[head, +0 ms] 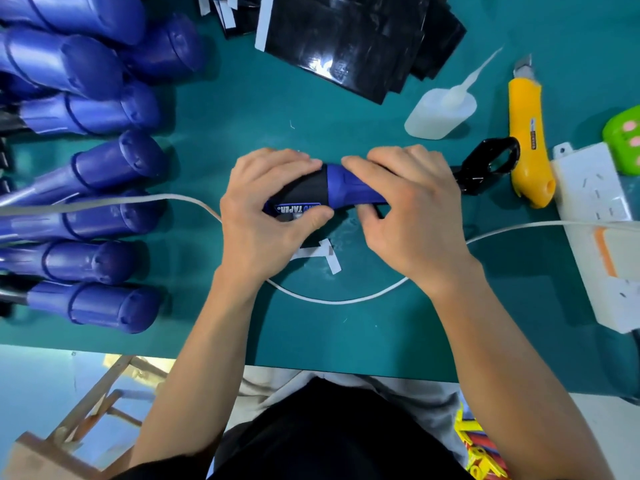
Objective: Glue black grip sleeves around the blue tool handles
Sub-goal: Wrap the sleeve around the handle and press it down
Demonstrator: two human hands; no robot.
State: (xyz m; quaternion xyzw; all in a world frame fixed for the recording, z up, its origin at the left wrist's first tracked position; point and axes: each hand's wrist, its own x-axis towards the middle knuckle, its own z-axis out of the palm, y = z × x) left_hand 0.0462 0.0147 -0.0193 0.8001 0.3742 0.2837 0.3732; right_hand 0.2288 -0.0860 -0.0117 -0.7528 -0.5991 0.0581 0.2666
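Blue handle (349,188) lies crosswise at mid-mat, gripped at both ends, and we see the black sleeve (311,190) wrapped on its left part, next to a label strip. Left hand (266,216) has fingers curled over the sleeve and the thumb clamped on the label side. Right hand (408,216) is curled round the bare blue part, fingers on top and thumb tucked beneath. Both hands cover most of the handle, so we cannot tell how far the sleeve runs. A black loop (491,164) sticks out just past the right hand; whether it belongs to the tool we cannot tell. More blue handles (104,168) are piled along the left edge, ends pointing inward. Glossy black sheets (346,39) are stacked at the top, with a glue bottle (440,112) lying on its side to their right. A yellow knife (526,143) lies beside the bottle, then a white power strip (595,202) and a green item (623,133) at the right edge. A white cable (332,299) loops across the mat under both wrists, and paper strips (329,258) lie just below the hands. Everything sits on a teal mat (311,341). Beyond its near edge we see the person's lap and a wooden frame (86,410) on the floor at lower left.
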